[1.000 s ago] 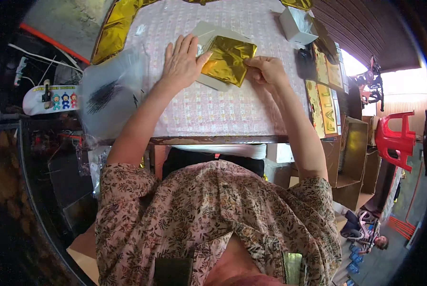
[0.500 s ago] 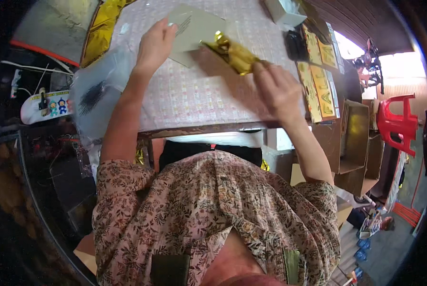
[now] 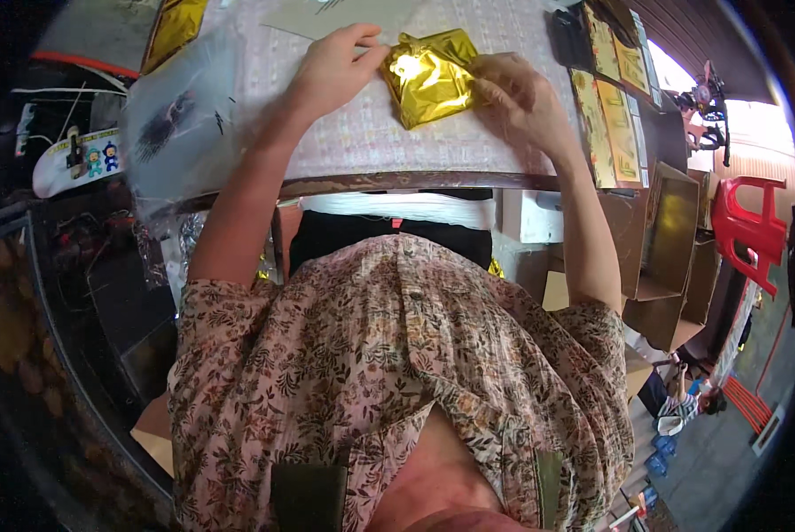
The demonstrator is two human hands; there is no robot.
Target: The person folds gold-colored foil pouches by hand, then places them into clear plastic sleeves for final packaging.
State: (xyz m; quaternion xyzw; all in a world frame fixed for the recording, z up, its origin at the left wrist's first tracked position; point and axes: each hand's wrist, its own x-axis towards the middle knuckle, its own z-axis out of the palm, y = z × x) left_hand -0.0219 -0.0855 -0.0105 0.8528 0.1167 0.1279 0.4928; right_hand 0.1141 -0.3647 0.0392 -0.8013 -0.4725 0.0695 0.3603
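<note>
A shiny gold foil packet (image 3: pixel 434 89), squarish and wrinkled, lies on the patterned tablecloth (image 3: pixel 344 146). My right hand (image 3: pixel 523 99) has its bent fingers and thumb closed on the packet's right edge. At the packet's upper left corner is my left hand (image 3: pixel 337 73), thumb and forefinger apart, the thumb tip at the foil's edge. Behind both hands lies a grey-brown card sheet (image 3: pixel 295 18) with thin dark strokes on it, partly cut off by the top of the picture.
On the table's left is a clear plastic bag (image 3: pixel 198 84) with fine black strands; more gold foil (image 3: pixel 177 31) lies beyond it. Yellow printed boxes (image 3: pixel 612 133) stand along the right edge. Open cardboard boxes (image 3: pixel 663 222) and a red stool (image 3: pixel 752 217) are further right.
The gold packet has gone from a tilted, crumpled hold in my right hand to lying flatter on the cloth. My left hand has left the card sheet and come to the packet.
</note>
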